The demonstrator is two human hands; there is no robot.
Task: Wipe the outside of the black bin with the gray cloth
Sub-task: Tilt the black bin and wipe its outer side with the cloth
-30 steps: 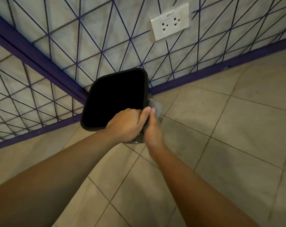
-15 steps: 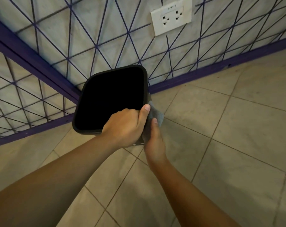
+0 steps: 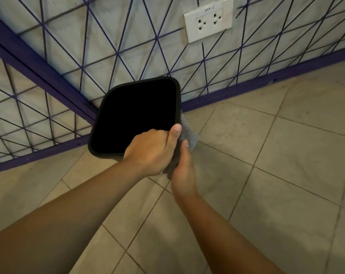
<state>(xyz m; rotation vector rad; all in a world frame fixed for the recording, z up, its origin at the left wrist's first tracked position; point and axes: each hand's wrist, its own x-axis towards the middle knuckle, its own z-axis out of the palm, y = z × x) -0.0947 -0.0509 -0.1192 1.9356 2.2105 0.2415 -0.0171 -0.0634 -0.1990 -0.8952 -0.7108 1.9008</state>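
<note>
The black bin (image 3: 108, 97) stands on the tiled floor in the wall corner, its dark square opening facing up at me. My left hand (image 3: 150, 153) grips the bin's near right rim corner, thumb up along the edge. My right hand (image 3: 182, 171) holds the gray cloth (image 3: 189, 135) pressed against the bin's right outer side. Most of that side and the fingers under the cloth are hidden.
Walls with a purple line pattern and a purple skirting (image 3: 266, 76) meet right behind the bin. A white double socket (image 3: 208, 21) sits on the wall above. Beige floor tiles (image 3: 276, 155) spread to the right and toward me.
My right hand with the cloth has slid a little lower along the bin's right side. The bin and my left hand have shifted slightly in the view as my head moved.
</note>
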